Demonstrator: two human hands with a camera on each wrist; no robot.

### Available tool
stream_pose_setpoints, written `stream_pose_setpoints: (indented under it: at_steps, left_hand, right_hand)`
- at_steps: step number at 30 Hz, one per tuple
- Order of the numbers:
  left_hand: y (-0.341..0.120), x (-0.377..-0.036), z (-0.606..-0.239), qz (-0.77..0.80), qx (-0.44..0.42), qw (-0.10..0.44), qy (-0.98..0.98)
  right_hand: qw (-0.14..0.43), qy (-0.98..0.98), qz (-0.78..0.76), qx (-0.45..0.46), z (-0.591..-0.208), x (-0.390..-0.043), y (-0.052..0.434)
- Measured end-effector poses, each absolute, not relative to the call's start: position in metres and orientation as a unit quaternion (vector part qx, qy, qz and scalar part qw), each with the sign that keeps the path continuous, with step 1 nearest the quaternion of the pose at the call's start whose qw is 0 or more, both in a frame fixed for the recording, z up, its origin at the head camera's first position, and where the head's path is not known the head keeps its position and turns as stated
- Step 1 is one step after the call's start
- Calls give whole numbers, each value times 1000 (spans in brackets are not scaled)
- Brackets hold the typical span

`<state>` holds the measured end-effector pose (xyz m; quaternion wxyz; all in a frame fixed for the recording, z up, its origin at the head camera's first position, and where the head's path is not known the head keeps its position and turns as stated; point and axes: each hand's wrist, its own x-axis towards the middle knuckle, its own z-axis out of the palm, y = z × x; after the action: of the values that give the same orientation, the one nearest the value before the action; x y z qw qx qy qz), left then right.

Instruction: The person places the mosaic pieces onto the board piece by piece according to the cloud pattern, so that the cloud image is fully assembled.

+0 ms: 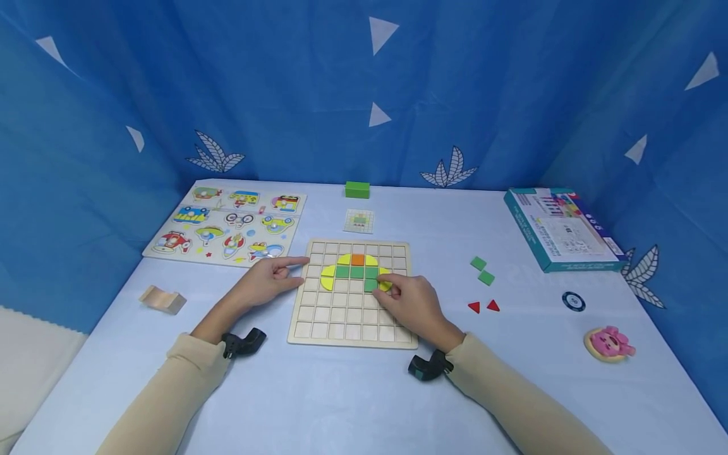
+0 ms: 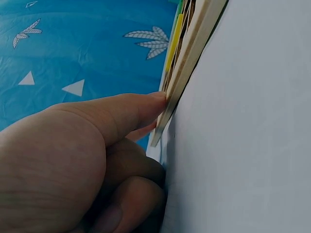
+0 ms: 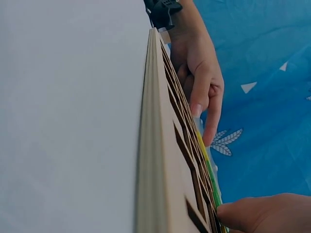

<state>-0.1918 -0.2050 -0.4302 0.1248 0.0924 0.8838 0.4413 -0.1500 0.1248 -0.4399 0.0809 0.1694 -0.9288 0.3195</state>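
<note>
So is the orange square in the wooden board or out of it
In: the orange square fills a cell of the wooden board, between two yellow pieces.

Left grip (image 2: 73,150): thumb tip (image 2: 156,97) touching wooden board (image 2: 187,63) at edge, lower fingers (image 2: 141,194) curled. Yellow piece (image 2: 174,42) on board, green sliver (image 2: 180,6) beyond. White worktop (image 2: 248,116) right; blue patterned curtain (image 2: 102,39) left.

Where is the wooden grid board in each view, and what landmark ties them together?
Head: wooden grid board, flat, just below centre.
Left wrist: board edge-on, slanting from the top edge towards the centre.
Right wrist: board edge-on, from upper centre to the bottom.
Shared landmark: left hand, left of the board in the first two, upper right in the third.
</note>
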Motion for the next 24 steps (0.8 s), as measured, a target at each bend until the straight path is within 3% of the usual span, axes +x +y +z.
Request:
stream_pose_setpoints:
  at_steps: [11, 24]
  left_hand:
    - [-205, -190, -431, 444, 96, 122, 882]
    - [-205, -191, -429, 446, 102, 124, 881]
  right_hand:
    - [87, -905, 380, 167, -441, -149, 129]
    - [98, -880, 455, 97, -431, -161, 157]
